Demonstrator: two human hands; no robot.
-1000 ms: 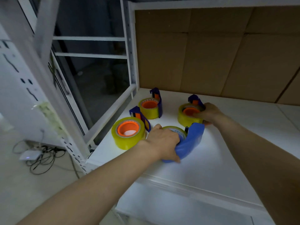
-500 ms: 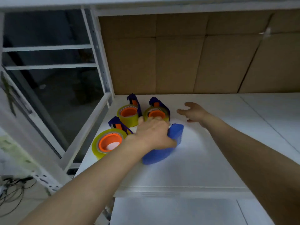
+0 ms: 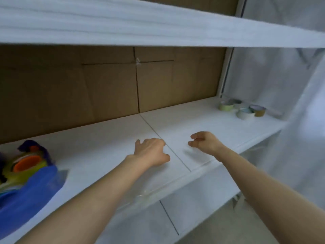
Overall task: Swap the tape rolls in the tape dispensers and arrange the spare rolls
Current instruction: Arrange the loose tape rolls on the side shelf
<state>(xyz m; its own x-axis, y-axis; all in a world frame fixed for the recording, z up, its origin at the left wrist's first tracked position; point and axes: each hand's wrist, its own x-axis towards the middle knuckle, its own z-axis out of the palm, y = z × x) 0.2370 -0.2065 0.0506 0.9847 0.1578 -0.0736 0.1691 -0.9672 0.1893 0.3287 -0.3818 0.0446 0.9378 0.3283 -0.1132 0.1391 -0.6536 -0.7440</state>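
Note:
Both my hands hover empty over the middle of the white shelf (image 3: 112,148). My left hand (image 3: 151,152) has its fingers loosely curled, and my right hand (image 3: 204,142) is half open beside it. At the far left edge lies a blue tape dispenser (image 3: 28,189), with a yellow tape roll on an orange core (image 3: 26,164) in a second dispenser just behind it. Several spare tape rolls (image 3: 242,109), pale green, white and brown, stand grouped at the shelf's far right end. Neither hand touches any of them.
Brown cardboard (image 3: 109,85) lines the back of the shelf. An upper white shelf board (image 3: 158,27) hangs low overhead. A white cloth or sheet (image 3: 290,103) drapes at the right. A seam (image 3: 165,143) splits the shelf surface between my hands.
My left hand has let go of the blue dispenser and moved right. The view swung right, so the dispensers now sit at the left edge and the spare rolls came into sight.

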